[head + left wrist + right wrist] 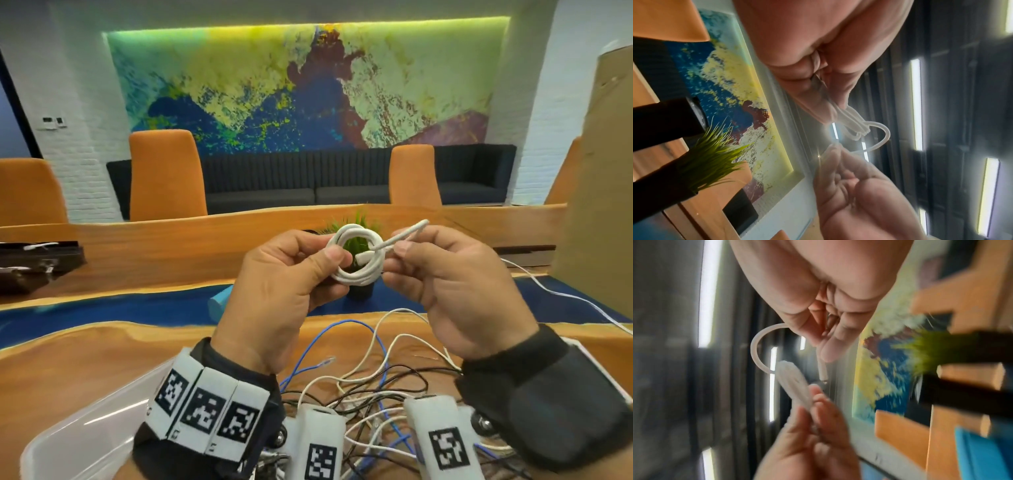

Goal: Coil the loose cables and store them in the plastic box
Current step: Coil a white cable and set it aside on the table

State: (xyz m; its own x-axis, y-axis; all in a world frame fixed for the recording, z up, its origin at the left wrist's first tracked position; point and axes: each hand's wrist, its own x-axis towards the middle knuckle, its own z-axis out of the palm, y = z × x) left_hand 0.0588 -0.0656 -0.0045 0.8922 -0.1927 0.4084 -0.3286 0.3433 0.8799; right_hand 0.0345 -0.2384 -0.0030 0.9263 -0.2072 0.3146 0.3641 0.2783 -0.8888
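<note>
A white cable wound into a small coil (356, 255) is held up in front of me, above the table. My left hand (291, 274) pinches the coil's left side between thumb and fingers. My right hand (455, 274) pinches the cable's free end (407, 233), which bends into a loop and passes through the coil. In the left wrist view the coil (855, 123) sticks out from under my left fingers, with the right hand (855, 194) below it. In the right wrist view the bent end (764, 344) arcs beside my right hand (818, 305). A clear plastic box (85, 438) sits at the lower left.
A tangle of loose white, black and blue cables (370, 387) lies on the wooden table (102, 363) under my wrists. A small potted grass plant (359, 284) stands just behind the coil. A cardboard panel (596, 171) rises on the right. Dark trays (37, 263) sit far left.
</note>
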